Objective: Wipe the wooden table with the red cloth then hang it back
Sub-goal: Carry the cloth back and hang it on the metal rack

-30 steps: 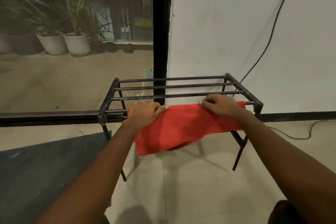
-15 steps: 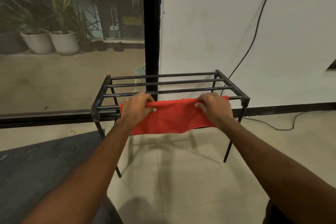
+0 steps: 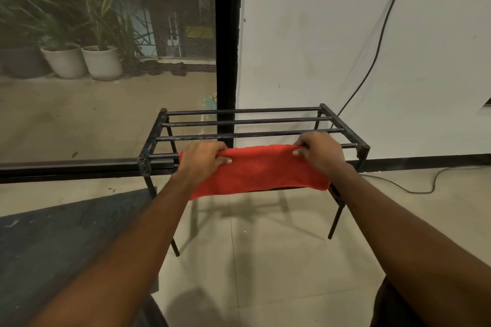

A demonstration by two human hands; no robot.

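A black metal rack (image 3: 342, 125) is set on pale floor tiles (image 3: 265, 260) by a white wall (image 3: 318, 34) (cable (image 3: 377, 42) trailing down); the red cloth (image 3: 261, 170) — draped over the nearest bar — is pinched at its top edge by the left hand (image 3: 203, 159) and right hand (image 3: 318, 152), fingers closed on it.

Two bare forearms, no sleeves, no watch or rings showing on the left hand (image 3: 203, 159) or right hand (image 3: 320, 155). Short, pale thumbnails. Dark clothing below the right forearm.

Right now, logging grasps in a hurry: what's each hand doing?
Left hand: closed on the red cloth.
Right hand: closed on the same cloth.
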